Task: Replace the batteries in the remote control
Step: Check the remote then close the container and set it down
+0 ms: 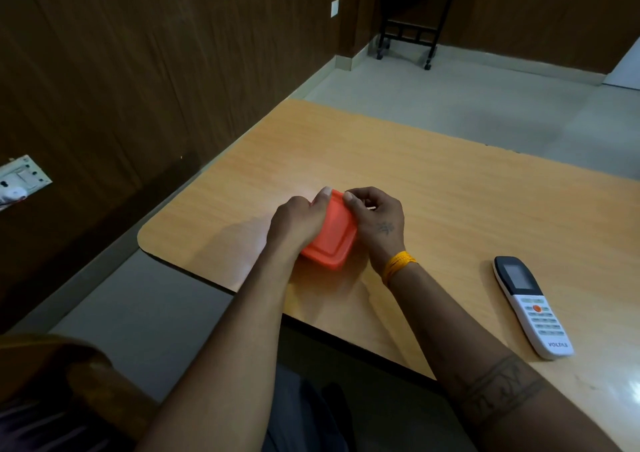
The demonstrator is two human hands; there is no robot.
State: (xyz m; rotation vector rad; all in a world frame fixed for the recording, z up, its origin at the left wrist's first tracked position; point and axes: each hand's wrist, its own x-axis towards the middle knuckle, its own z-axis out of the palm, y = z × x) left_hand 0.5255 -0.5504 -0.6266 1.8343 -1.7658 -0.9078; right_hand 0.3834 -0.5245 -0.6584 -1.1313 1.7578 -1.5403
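A small orange plastic box with its lid on [332, 240] sits on the wooden table [450, 181]. My left hand [299, 223] grips its left side, thumb on the lid's far corner. My right hand [375, 219] holds the right side, fingertips on the far edge of the lid. What is inside the box is hidden. The white remote control [531, 306] lies face up near the table's front right edge, display end away from me, untouched. No batteries show.
The table's rounded left corner [145, 240] and dark front edge are close to the box. A wood-panelled wall with a socket plate [24, 177] stands to the left. A black wheeled stand [412, 32] is far across the floor.
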